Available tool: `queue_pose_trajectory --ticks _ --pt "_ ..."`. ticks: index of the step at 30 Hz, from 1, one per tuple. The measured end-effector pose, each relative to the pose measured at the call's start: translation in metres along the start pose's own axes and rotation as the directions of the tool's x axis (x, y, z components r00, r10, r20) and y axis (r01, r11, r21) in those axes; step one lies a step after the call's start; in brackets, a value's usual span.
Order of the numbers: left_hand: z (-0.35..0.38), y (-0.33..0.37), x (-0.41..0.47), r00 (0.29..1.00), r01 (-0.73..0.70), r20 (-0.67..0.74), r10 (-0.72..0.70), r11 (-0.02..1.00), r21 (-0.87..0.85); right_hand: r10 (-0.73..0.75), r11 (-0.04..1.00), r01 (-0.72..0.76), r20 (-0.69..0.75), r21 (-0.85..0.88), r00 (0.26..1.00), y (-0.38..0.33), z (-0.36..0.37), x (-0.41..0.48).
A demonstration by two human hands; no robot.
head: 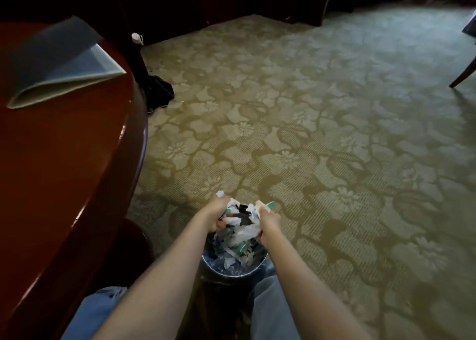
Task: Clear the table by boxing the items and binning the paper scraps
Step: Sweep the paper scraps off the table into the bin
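Note:
Both my hands hold a bunch of paper scraps (243, 217), white, green and black, directly above a small round bin (233, 271) on the floor between my knees. My left hand (215, 214) grips the left side of the bunch. My right hand (268, 222) grips the right side, with a white and green piece sticking up from it. More scraps lie inside the bin under the hands. The red-brown table (64, 172) stands at the left with a folded grey-green cloth (59, 63) on it.
Patterned green carpet (322, 133) stretches ahead and to the right. A dark pole with a black base (154, 87) stands beside the table's far edge. A chair leg (463, 74) shows at the far right. Dark furniture lines the back wall.

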State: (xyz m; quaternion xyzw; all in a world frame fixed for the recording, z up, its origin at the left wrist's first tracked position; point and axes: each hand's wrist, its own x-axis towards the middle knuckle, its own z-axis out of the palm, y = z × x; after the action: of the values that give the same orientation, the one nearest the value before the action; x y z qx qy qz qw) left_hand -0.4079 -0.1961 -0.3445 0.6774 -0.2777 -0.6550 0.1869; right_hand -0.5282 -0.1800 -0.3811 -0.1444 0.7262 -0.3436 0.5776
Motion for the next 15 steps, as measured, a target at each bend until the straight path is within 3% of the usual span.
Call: queue_pose_trajectory --ticks 9,15 --pt "-0.003 -0.026 0.033 0.993 0.114 -0.057 -0.106 0.980 0.163 0.077 0.988 -0.076 0.005 -0.132 0.997 0.038 0.020 0.032" --pt "-0.004 -0.040 0.053 0.979 0.204 -0.051 -0.198 0.964 0.169 0.217 0.976 -0.218 -0.025 -0.022 0.976 0.044 0.031 0.051"
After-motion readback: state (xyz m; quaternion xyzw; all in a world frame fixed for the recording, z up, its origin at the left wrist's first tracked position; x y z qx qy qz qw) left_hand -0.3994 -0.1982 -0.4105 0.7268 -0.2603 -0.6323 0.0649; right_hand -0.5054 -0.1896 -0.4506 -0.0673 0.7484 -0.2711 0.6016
